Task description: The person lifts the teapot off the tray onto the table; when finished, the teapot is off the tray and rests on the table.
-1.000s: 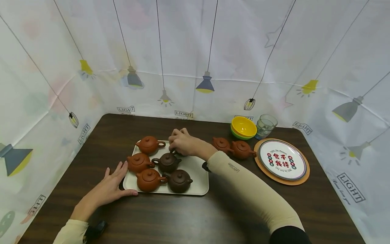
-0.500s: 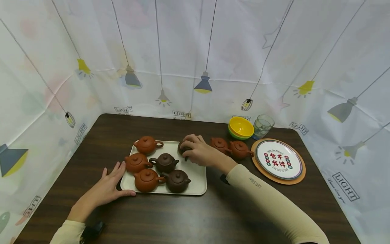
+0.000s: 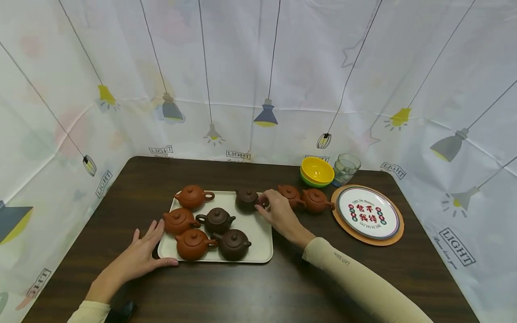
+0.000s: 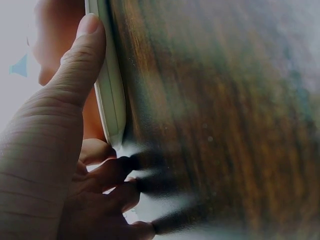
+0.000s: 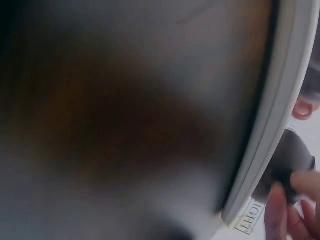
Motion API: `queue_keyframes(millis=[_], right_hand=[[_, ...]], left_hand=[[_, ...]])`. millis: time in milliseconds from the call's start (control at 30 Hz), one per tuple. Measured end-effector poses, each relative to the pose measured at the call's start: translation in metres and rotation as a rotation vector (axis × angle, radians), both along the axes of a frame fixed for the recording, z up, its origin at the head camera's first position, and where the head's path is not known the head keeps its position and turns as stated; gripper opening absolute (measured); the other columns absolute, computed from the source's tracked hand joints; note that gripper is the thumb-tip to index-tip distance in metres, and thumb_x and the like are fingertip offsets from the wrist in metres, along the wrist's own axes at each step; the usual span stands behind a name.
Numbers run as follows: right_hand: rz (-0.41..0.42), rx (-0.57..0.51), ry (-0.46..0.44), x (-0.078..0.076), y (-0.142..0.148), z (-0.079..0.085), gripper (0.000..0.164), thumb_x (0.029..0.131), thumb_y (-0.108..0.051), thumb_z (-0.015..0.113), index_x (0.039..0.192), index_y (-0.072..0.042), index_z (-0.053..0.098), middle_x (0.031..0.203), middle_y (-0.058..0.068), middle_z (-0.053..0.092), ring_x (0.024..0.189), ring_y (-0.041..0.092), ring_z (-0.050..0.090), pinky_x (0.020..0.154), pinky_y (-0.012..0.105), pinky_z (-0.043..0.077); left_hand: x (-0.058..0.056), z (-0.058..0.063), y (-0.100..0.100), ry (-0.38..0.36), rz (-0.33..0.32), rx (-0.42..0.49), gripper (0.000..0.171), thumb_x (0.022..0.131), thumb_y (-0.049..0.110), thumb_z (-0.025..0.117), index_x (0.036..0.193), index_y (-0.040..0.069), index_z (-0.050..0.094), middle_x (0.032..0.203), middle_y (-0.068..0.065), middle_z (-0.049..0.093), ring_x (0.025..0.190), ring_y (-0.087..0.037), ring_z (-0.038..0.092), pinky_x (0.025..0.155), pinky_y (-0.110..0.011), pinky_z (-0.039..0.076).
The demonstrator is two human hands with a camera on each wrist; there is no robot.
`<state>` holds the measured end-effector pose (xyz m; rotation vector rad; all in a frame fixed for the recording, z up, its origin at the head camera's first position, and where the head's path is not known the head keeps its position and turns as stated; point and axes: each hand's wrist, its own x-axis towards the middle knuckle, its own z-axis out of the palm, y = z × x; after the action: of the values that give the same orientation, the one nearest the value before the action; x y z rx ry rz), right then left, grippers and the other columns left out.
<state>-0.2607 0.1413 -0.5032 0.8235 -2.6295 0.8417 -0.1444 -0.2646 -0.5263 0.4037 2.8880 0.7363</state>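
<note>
Right hand [image 3: 281, 214] pinching round dark teapot [image 3: 244, 201], left hand [image 3: 139, 255] spread against smooth pale tray [image 3: 259, 240]

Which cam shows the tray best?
Head: nearly the whole tray is in frame, though teapots cover parts of it. Left wrist: only a strip of rim, upper left. Right wrist: only a rim strip, right side.

I see a dark counter [image 3: 258, 291]; on it, a pale tray [image 3: 257, 240]; right of that tray, two reddish teapots [image 3: 316, 201], stacked bowls [image 3: 317, 170], a glass [image 3: 346, 168], a round mat [image 3: 373, 242].
</note>
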Motion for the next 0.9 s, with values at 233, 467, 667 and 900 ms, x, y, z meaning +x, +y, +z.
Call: queue_keyframes(millis=[233, 467, 667, 900], right_hand=[[-0.096, -0.15, -0.236, 0.003, 0.002, 0.002, 0.02, 0.099, -0.017, 0.078, 0.114, -0.004, 0.083, 0.092, 0.011, 0.081, 0.064, 0.015, 0.076, 0.065, 0.028, 0.061], [-0.086, -0.092, -0.123, 0.001, 0.006, -0.001, 0.021, 0.098, -0.014, 0.079, 0.116, -0.003, 0.084, 0.095, 0.011, 0.08, 0.071, 0.016, 0.075, 0.061, 0.021, 0.056], [-0.053, -0.083, -0.037, -0.002, 0.008, -0.001, 0.021, 0.095, -0.012, 0.081, 0.112, -0.001, 0.085, 0.094, 0.012, 0.082, 0.073, 0.017, 0.074, 0.058, 0.021, 0.054], [-0.015, -0.066, -0.032, -0.003, 0.012, 0.001, 0.017, 0.096, -0.013, 0.081, 0.11, -0.004, 0.085, 0.094, 0.01, 0.082, 0.072, 0.015, 0.073, 0.06, 0.02, 0.053]], left_hand=[[0.005, -0.004, -0.002, 0.006, 0.01, -0.011, 0.127, 0.081, 0.062, 0.087, 0.165, -0.011, 0.027, 0.171, -0.035, 0.028, 0.158, -0.058, 0.027, 0.117, -0.087, 0.015], [0.004, -0.006, -0.002, 0.005, 0.007, -0.013, 0.127, 0.081, 0.062, 0.086, 0.165, -0.011, 0.026, 0.17, -0.036, 0.028, 0.158, -0.058, 0.027, 0.117, -0.087, 0.016], [0.002, -0.005, -0.001, 0.008, 0.004, -0.016, 0.127, 0.081, 0.062, 0.086, 0.165, -0.011, 0.026, 0.17, -0.036, 0.029, 0.158, -0.058, 0.028, 0.117, -0.087, 0.016], [0.0, -0.003, 0.001, 0.008, -0.003, -0.021, 0.127, 0.081, 0.062, 0.086, 0.165, -0.011, 0.026, 0.17, -0.036, 0.028, 0.157, -0.058, 0.028, 0.116, -0.088, 0.016]])
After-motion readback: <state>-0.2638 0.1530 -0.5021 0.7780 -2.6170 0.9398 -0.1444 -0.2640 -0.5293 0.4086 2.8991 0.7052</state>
